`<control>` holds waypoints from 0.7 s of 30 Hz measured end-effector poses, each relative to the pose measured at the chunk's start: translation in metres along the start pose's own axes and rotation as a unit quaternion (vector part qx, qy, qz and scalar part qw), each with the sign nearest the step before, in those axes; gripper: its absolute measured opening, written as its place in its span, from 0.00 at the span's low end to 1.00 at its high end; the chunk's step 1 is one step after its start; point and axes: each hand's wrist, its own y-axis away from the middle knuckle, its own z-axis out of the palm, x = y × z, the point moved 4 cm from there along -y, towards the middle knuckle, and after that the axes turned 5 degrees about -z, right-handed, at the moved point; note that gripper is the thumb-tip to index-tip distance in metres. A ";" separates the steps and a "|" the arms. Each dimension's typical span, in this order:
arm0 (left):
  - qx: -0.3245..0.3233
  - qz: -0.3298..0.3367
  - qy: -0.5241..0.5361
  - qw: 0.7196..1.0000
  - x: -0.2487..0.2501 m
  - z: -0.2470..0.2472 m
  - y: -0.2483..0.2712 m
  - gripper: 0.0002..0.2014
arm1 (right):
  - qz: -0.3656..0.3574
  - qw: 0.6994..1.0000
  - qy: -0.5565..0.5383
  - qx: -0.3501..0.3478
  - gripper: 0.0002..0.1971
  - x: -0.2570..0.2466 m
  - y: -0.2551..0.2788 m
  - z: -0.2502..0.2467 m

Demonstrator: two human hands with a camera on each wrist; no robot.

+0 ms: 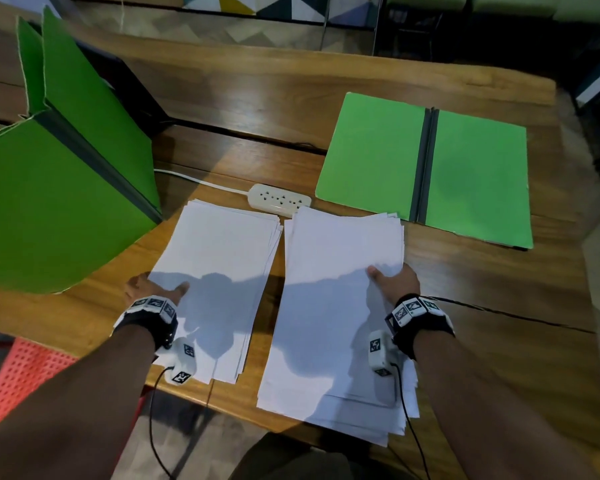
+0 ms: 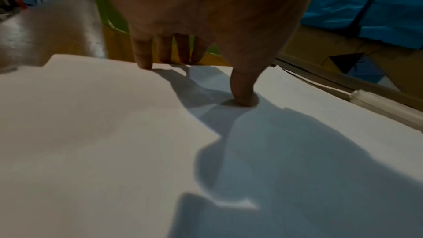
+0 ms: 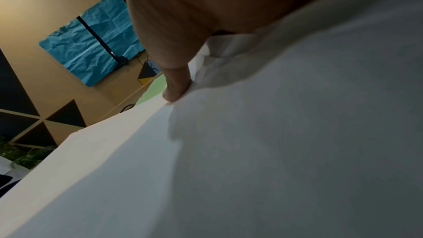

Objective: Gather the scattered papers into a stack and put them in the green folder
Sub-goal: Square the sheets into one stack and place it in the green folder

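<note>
Two stacks of white paper lie side by side on the wooden table (image 1: 499, 289). My left hand (image 1: 153, 289) holds the left stack (image 1: 222, 268) at its left edge. Its thumb (image 2: 243, 93) presses on top and its fingers (image 2: 144, 55) curl down at the edge. My right hand (image 1: 394, 280) pinches the right stack (image 1: 336, 306) at its right edge, thumb (image 3: 176, 88) on top and fingers hidden beneath. There the sheets (image 3: 297, 133) bow upward. A green folder (image 1: 371, 150) lies open and flat at the far right.
A second green folder (image 1: 49, 202) stands open at the left, close to the left stack. A white power strip (image 1: 279, 199) with its cord lies just beyond both stacks. A red perforated seat (image 1: 21, 375) sits below the table's near left edge.
</note>
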 end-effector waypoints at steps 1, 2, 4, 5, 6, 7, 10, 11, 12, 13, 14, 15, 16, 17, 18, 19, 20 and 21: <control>-0.008 0.001 -0.019 1.000 -0.001 0.001 -0.003 0.51 | 0.000 1.000 0.002 0.000 0.28 -0.001 0.000 0.000; -0.010 -0.002 -0.044 0.999 0.000 -0.001 -0.002 0.52 | 0.000 1.000 -0.001 0.002 0.28 -0.002 0.000 0.000; -0.018 -0.013 -0.086 0.996 0.002 -0.002 -0.006 0.55 | 0.002 1.000 -0.012 0.008 0.27 -0.004 0.001 -0.001; -0.025 -0.016 -0.102 0.994 0.003 -0.002 -0.008 0.57 | 0.003 1.000 -0.015 0.010 0.27 -0.004 0.001 -0.001; -0.036 -0.016 -0.118 0.992 0.004 -0.001 -0.010 0.59 | 0.003 1.000 -0.018 0.011 0.27 -0.004 0.001 -0.001; -0.043 -0.006 -0.127 0.991 0.005 0.001 -0.012 0.61 | 0.003 1.000 -0.020 0.010 0.27 -0.004 0.002 0.000; -0.064 0.009 -0.146 0.987 0.007 0.002 -0.006 0.61 | 0.004 1.000 -0.024 0.013 0.27 -0.003 0.002 0.000; -0.065 0.014 -0.159 0.985 0.007 0.002 -0.005 0.59 | 0.005 1.000 -0.024 0.013 0.26 -0.003 0.002 0.000; -0.067 0.018 -0.173 0.983 0.009 0.001 0.000 0.58 | 0.004 1.000 -0.022 0.013 0.26 -0.003 0.002 0.000; -0.069 0.020 -0.180 0.981 0.009 0.000 0.002 0.56 | 0.003 1.000 -0.021 0.013 0.26 -0.002 0.002 0.000; -0.068 0.021 -0.183 0.981 0.010 -0.003 0.004 0.54 | 0.002 1.000 -0.019 0.013 0.26 -0.002 0.002 0.000; -0.072 0.016 -0.173 0.982 0.008 -0.003 0.002 0.53 | 0.001 1.000 -0.015 0.014 0.25 -0.001 0.001 0.000; -0.087 0.012 -0.156 0.984 0.008 -0.003 0.000 0.51 | -0.001 1.000 -0.009 0.012 0.26 -0.001 0.001 0.001; -0.100 0.006 -0.128 0.987 0.008 -0.003 0.001 0.51 | -0.002 1.000 -0.002 0.010 0.26 0.000 0.000 0.001; -0.109 -0.002 -0.102 0.989 0.006 -0.002 -0.001 0.51 | -0.004 1.000 0.005 0.008 0.27 0.000 -0.001 0.001; -0.117 -0.006 -0.079 0.990 0.003 0.001 -0.006 0.52 | -0.004 1.000 0.007 0.007 0.27 0.001 -0.003 0.002; -0.124 -0.001 -0.066 0.990 0.003 0.000 -0.004 0.53 | -0.005 1.000 0.007 0.006 0.27 0.001 -0.003 0.003; -0.133 0.000 -0.050 0.990 0.003 0.001 -0.001 0.53 | -0.006 1.000 0.005 0.006 0.27 0.002 -0.005 0.003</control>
